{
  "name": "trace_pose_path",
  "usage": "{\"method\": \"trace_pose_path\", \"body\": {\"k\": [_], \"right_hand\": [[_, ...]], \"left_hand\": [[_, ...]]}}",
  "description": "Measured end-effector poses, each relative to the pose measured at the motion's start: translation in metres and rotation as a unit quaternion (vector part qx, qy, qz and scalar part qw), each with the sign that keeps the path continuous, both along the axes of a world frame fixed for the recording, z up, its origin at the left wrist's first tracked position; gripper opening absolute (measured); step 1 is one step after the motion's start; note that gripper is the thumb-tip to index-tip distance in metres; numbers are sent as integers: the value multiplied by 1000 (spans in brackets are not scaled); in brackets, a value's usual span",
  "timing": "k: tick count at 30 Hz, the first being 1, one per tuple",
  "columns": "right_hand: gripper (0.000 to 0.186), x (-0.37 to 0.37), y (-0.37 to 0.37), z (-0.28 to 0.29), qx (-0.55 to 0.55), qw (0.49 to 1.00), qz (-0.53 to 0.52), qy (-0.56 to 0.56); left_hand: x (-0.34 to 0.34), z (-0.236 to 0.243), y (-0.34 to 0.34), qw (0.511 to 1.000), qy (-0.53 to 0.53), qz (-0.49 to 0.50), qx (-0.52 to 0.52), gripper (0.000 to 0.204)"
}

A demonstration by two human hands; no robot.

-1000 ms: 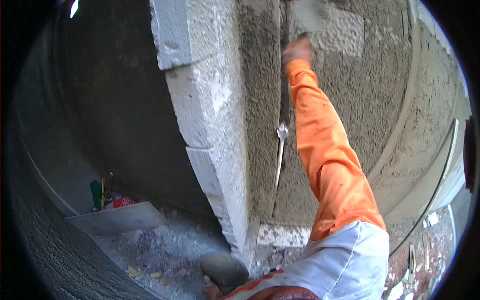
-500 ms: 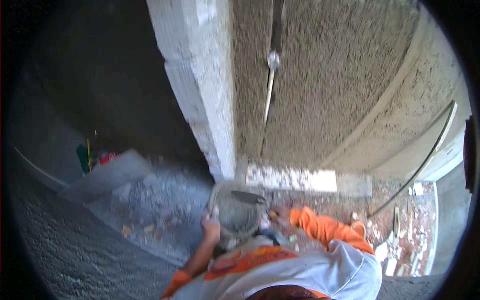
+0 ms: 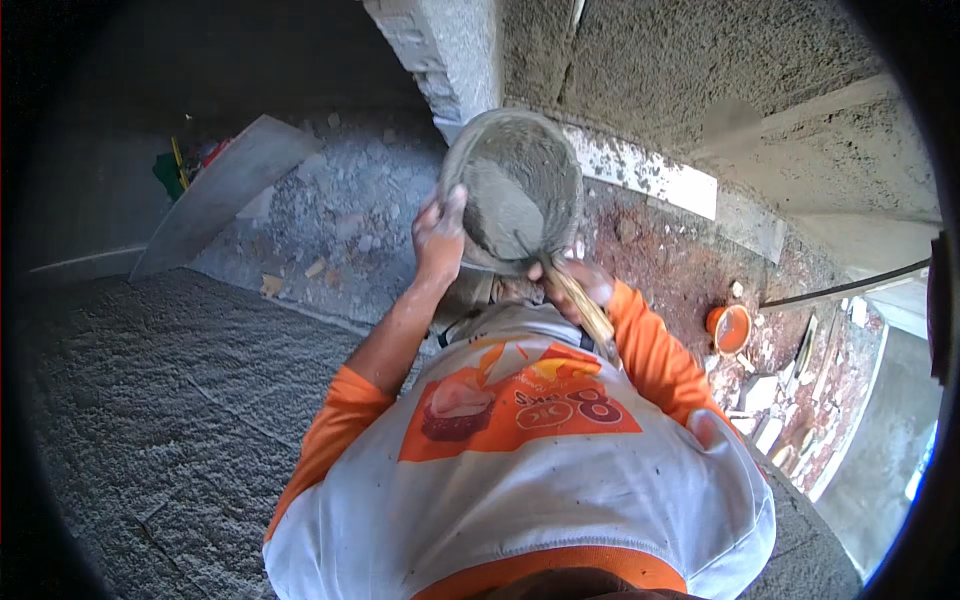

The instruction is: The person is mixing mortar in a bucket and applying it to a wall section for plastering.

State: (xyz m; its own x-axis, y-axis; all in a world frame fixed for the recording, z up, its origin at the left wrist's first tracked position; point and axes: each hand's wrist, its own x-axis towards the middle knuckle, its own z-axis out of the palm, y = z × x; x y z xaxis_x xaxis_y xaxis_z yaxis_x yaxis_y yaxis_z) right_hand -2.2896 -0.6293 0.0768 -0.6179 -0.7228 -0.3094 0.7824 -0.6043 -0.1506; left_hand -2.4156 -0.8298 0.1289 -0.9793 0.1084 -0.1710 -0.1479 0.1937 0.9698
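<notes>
A round mortar bucket, its inside caked with grey wet mortar, is tilted in front of my body. Closed over its left rim is my left hand. My right hand is wrapped round the wooden handle of a trowel at the bucket's near right edge. The trowel's blade points into the bucket; its outline against the grey mortar is hard to make out.
A block pillar and a rough plastered wall stand ahead. Rubble and a leaning board lie left. On the right are an orange bucket, debris and a dark curved strip.
The bucket now appears higher and larger in view, and tilted. The trowel blade has gone from across its right side to inside it. My view has turned and shows more of my shirt.
</notes>
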Motion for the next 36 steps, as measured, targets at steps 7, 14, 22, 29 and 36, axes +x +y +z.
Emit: {"method": "trace_pose_path", "body": {"k": [7, 14, 22, 29, 36], "right_hand": [[40, -48, 21, 1, 54, 990, -125, 38], [37, -96, 70, 263, 348, 758, -434, 341], [44, -130, 83, 446, 389, 172, -758, 495], [38, -290, 145, 468, 484, -110, -790, 359], [39, -270, 66, 154, 868, 338, -213, 295]], "left_hand": [[5, -55, -13, 954, -222, 199, -19, 61], [23, -104, -58, 939, -170, 233, -190, 65], [57, -173, -133, 905, -218, 342, -125, 69], [68, -133, -116, 891, -148, 357, -240, 62], [51, -103, -107, 917, -89, 266, -285, 59]]}}
